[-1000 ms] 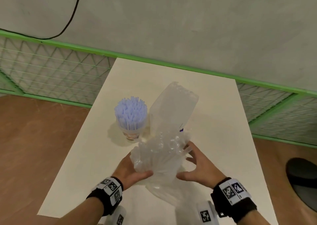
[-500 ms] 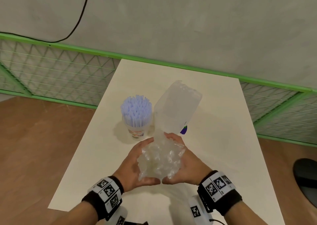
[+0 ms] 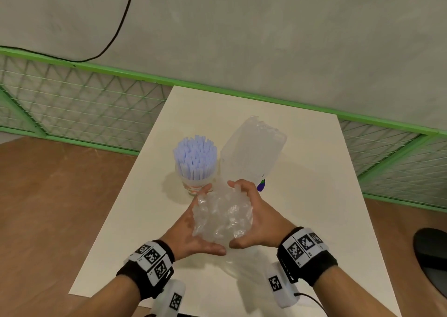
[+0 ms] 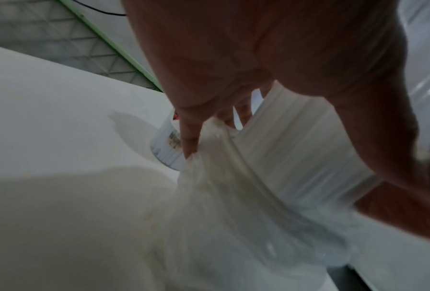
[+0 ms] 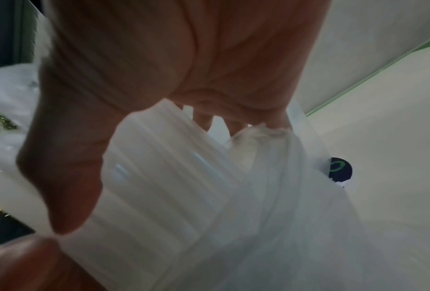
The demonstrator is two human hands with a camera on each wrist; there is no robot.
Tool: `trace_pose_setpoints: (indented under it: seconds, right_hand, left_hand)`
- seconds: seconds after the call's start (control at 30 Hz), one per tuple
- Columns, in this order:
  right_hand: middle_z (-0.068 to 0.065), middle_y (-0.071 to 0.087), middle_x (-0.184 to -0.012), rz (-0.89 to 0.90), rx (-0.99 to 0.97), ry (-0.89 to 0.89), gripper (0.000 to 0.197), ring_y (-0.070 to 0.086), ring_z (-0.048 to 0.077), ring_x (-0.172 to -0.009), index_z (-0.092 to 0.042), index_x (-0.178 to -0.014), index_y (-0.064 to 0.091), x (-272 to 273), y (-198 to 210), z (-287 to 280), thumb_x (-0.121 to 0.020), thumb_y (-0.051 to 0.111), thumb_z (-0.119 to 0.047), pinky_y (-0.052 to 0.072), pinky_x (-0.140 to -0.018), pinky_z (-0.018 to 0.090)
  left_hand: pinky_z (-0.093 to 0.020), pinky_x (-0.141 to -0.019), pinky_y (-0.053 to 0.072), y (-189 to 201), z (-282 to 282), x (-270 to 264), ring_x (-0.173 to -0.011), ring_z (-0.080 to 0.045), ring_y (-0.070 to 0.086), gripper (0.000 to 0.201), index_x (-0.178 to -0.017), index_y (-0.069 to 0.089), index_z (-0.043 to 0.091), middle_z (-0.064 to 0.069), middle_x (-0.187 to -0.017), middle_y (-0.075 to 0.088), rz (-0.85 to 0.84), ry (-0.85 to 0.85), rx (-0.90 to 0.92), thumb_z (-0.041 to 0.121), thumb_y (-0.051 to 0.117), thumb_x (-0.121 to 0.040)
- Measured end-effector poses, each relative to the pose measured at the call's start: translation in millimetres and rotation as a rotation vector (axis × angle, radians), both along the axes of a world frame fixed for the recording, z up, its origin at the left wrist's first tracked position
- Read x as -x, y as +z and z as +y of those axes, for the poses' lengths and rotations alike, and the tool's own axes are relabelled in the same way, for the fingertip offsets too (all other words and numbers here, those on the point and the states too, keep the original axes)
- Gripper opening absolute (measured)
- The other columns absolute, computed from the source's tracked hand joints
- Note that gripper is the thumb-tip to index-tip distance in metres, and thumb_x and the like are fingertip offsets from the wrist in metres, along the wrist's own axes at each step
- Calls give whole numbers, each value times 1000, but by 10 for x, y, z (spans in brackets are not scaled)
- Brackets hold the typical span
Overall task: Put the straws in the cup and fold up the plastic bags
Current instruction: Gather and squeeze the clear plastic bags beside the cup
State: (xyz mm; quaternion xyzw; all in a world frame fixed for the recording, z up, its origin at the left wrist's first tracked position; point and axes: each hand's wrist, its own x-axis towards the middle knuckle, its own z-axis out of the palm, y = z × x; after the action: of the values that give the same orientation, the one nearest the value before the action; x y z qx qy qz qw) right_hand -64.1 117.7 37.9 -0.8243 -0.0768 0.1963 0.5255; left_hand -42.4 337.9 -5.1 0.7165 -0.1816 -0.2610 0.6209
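A clear cup (image 3: 193,186) packed with pale blue straws (image 3: 195,156) stands at mid-table. Right of it a clear bag of straws (image 3: 251,152) stands tilted; its gathered loose plastic (image 3: 221,216) is bunched between both hands. My left hand (image 3: 193,229) cups the bunch from the left and my right hand (image 3: 258,222) wraps it from the right, thumbs nearly meeting below. In the left wrist view the fingers (image 4: 190,137) pinch crumpled plastic (image 4: 233,167) beside the cup (image 4: 166,141). In the right wrist view the straws (image 5: 159,177) press against the palm.
The white table (image 3: 302,208) is narrow, with its left and near edges close to my arms. A green mesh fence (image 3: 79,104) runs behind it below a grey wall. A dark round object (image 3: 433,253) lies on the wooden floor at right.
Both hands have closed in and gathered the loose plastic into a tight bunch, moving up toward the bag of straws. The cup has not moved.
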Motion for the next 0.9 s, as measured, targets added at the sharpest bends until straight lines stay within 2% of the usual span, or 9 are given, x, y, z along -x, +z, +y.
trace_pose_setpoints:
  seconds: [0.07, 0.2, 0.33, 0.4, 0.53, 0.67, 0.73, 0.8, 0.9]
  right_hand:
    - [-24, 29, -144, 9, 39, 10, 121, 23, -18, -133, -35, -146, 14, -1, -7, -13, -58, 93, -11, 25, -105, 10]
    - [-27, 20, -153, 8, 105, 29, 131, 14, -10, -142, -50, -147, 5, -42, -21, -13, -54, 95, -27, 23, -118, 33]
    - [-19, 31, -149, 7, 104, 24, 132, 29, 6, -142, -55, -146, 6, -101, -34, 22, -52, 95, -29, 34, -114, 45]
    - [-16, 31, -146, 5, 101, 20, 130, 32, 7, -140, -54, -145, 9, -117, -37, 35, -52, 95, -28, 37, -112, 44]
    - [-16, 21, -146, -2, 117, 45, 126, 28, 2, -139, -44, -147, 13, -146, -50, 20, -51, 94, -28, 36, -114, 39]
    - [-18, 34, -142, 43, 95, 62, 123, 43, 6, -131, -50, -142, 13, -153, -46, 10, -55, 94, -19, 42, -109, 38]
    - [-10, 33, -141, 23, 90, 43, 122, 41, 10, -132, -52, -141, 15, -165, -36, 6, -54, 93, -18, 42, -108, 37]
    - [-11, 30, -137, 3, 97, 25, 117, 40, 3, -129, -54, -137, 21, -186, -31, 3, -53, 93, -16, 42, -106, 31]
    - [-15, 34, -129, -12, 84, 18, 106, 47, -2, -119, -41, -133, 28, -214, -32, -4, -52, 93, -14, 46, -99, 26]
  left_hand:
    - [-5, -99, 35, 23, 32, -18, -131, 9, 38, 131, -149, 12, 37, 19, -145, 34, -2, 8, -3, 10, 96, -53]
    - [-7, -97, 39, 44, 11, -32, -129, 7, 43, 125, -147, 18, 38, 26, -137, 43, 1, 35, 3, 7, 95, -53]
    - [-24, -103, 46, 26, -67, -28, -124, -3, 53, 110, -143, 33, 30, 17, -129, 58, 13, 76, -18, 12, 96, -55]
    - [-33, -104, 47, 16, -82, -36, -122, -5, 56, 103, -138, 39, 30, 14, -126, 61, 29, 82, -35, 20, 96, -53]
    - [-31, -102, 46, 15, -89, -59, -122, -5, 56, 103, -137, 40, 32, 13, -127, 61, 52, 90, -53, 21, 97, -52]
    - [-34, -101, 48, 52, -96, -80, -122, -7, 56, 99, -137, 41, 30, 9, -128, 61, 63, 49, -63, 10, 94, -56]
    - [-33, -102, 48, 66, -93, -81, -122, -5, 56, 98, -137, 41, 28, 9, -129, 61, 76, 34, -69, 9, 94, -57]
    - [-32, -103, 47, 64, -84, -75, -123, -4, 55, 99, -139, 40, 27, 9, -130, 60, 95, 31, -68, 9, 93, -58]
    - [-23, -96, 48, 82, -79, -62, -119, -1, 57, 95, -136, 42, 27, 11, -125, 63, 91, 49, -72, 5, 93, -59]
